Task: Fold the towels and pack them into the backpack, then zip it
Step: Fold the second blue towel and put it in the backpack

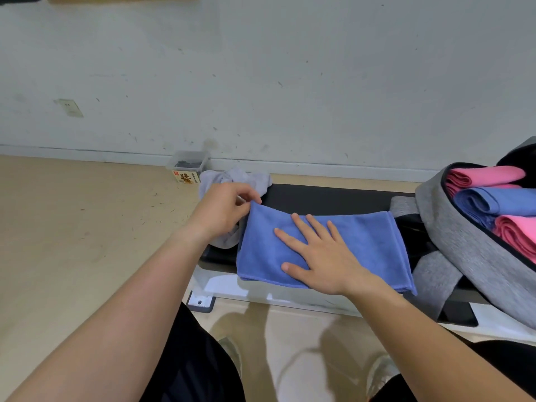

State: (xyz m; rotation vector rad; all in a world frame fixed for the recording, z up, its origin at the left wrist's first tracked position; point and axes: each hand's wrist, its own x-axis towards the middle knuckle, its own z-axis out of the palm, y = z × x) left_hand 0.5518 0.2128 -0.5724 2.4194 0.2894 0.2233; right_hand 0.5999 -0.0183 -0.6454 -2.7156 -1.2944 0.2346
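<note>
Two hands work one blue towel (pixel 368 236), already folded. It lies on the tabletop (pixel 319 195) with its long axis left–right.

- Far left: grey towel (pixel 235 178), crumpled and unfolded, just beside the blue towel's left edge.
- Left hand (pixel 223 207): grip nearly closed, thumb and forefinger pinching the far-left corner.
- Right hand (pixel 322 259): fingers straight and spread, palm pressing the towel's middle, holding nothing.
- Right: open backpack (pixel 452 227) just beside the towel, packed towels (pixel 493 198) inside.

Judgement: the next fold carries the left corner rightward over the pressed middle. The left hand is nearer.
</note>
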